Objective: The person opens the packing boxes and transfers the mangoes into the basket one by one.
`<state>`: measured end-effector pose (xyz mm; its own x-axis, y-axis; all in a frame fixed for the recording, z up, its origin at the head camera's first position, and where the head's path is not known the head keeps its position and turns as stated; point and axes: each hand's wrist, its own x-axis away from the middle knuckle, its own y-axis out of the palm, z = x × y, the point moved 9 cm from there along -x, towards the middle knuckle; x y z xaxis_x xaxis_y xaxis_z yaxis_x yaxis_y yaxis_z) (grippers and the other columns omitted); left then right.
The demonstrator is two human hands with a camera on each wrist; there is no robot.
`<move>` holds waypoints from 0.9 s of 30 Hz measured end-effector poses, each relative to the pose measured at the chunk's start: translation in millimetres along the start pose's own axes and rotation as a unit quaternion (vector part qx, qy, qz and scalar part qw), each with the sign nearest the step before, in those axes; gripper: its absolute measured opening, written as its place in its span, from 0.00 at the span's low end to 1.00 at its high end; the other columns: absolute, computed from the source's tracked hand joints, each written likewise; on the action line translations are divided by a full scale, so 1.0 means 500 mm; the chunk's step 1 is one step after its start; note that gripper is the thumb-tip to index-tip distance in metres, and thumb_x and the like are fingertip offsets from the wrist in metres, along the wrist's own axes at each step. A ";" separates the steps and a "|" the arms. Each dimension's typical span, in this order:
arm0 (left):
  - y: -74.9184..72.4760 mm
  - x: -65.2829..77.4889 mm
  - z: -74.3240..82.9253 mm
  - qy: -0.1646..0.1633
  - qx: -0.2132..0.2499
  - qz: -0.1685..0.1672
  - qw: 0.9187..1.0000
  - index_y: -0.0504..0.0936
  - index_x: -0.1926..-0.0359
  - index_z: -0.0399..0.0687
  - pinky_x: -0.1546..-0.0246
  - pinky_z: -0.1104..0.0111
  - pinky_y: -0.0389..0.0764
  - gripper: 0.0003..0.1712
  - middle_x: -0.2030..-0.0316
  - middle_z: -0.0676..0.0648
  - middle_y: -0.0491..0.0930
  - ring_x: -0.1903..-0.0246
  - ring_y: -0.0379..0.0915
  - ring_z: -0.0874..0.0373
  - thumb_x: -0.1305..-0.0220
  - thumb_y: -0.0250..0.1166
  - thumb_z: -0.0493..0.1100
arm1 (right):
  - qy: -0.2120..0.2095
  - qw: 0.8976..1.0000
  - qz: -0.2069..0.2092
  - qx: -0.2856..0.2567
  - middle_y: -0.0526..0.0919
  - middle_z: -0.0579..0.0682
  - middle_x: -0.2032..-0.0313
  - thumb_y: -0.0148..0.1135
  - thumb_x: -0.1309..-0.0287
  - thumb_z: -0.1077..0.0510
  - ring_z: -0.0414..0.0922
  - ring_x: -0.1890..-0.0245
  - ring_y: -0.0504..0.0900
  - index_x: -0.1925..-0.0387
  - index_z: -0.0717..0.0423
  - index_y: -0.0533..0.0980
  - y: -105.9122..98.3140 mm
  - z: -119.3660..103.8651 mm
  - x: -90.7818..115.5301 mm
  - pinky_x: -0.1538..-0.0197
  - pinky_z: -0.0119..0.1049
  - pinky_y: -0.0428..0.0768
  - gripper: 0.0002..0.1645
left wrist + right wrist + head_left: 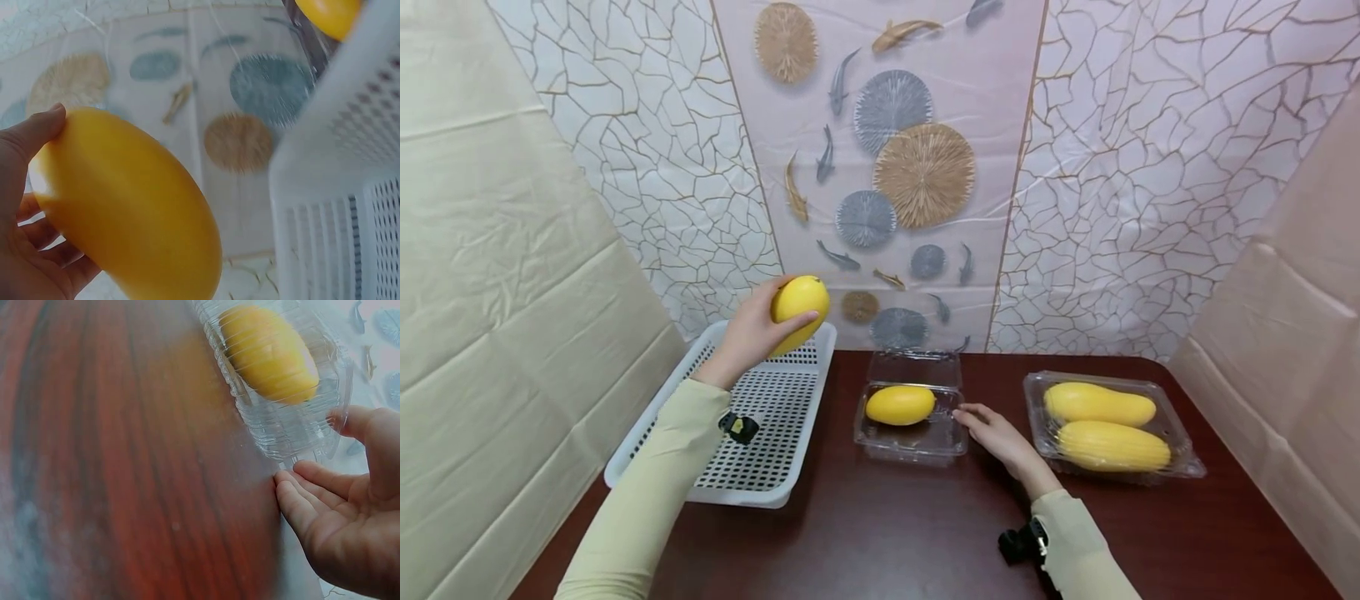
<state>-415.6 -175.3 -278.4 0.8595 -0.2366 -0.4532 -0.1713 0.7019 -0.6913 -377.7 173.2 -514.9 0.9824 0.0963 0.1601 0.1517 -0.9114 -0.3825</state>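
"Left of the clear box [943, 437], what does the head view show?"

"The left hand [752, 329], gripping a yellow fruit [801, 304], with a white basket [778, 417] near it. A second fruit [898, 406] lies inside the box. The right hand [997, 437] touches the box's right side; farther right on the worktop [880, 533], a clear tray [1176, 425] holds two more yellow fruits [1112, 446]."

"And the left wrist view?"

"Thumb and fingers rest against the held fruit."

"The right wrist?"

"Thumb at the box's rim, fingers nearly straight by its lower corner, spread from the thumb."
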 end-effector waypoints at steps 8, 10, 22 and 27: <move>-0.047 0.034 -0.064 -0.029 -0.045 0.004 0.999 0.68 0.29 0.44 0.51 0.47 0.76 0.44 0.40 0.38 0.74 0.50 0.73 0.43 0.37 0.69 0.62 | 0.006 1.000 -0.012 -0.006 0.68 0.67 0.32 0.53 0.26 0.44 0.62 0.32 0.68 0.29 0.63 0.64 0.000 0.001 0.000 0.31 0.55 0.67 0.36; -0.052 0.038 -0.077 -0.031 -0.051 0.006 0.998 0.67 0.29 0.43 0.51 0.47 0.76 0.44 0.40 0.38 0.74 0.50 0.73 0.42 0.36 0.68 0.63 | 0.006 1.000 -0.014 -0.007 0.68 0.67 0.32 0.53 0.26 0.43 0.61 0.32 0.67 0.29 0.63 0.64 0.000 0.001 -0.001 0.31 0.55 0.66 0.36; -0.035 0.056 -0.140 -0.053 -0.050 0.030 0.997 0.62 0.26 0.41 0.51 0.45 0.77 0.48 0.38 0.34 0.72 0.49 0.73 0.40 0.36 0.68 0.62 | 0.005 0.999 -0.022 -0.024 0.66 0.66 0.31 0.52 0.25 0.44 0.60 0.30 0.66 0.28 0.64 0.63 -0.001 -0.003 -0.009 0.30 0.54 0.65 0.36; -0.010 0.066 -0.170 -0.068 -0.034 0.022 0.997 0.60 0.25 0.40 0.49 0.44 0.77 0.49 0.36 0.34 0.71 0.46 0.73 0.39 0.36 0.68 0.62 | 0.013 0.999 -0.022 -0.020 0.66 0.66 0.30 0.52 0.25 0.44 0.60 0.30 0.65 0.29 0.63 0.63 0.001 0.005 -0.007 0.30 0.54 0.65 0.35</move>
<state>-427.5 -243.8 -337.7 0.9067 -0.1109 -0.4069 -0.2382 0.6615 -0.7111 -380.8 173.3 -518.2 0.9717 0.1262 0.1996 0.1891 -0.9220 -0.3378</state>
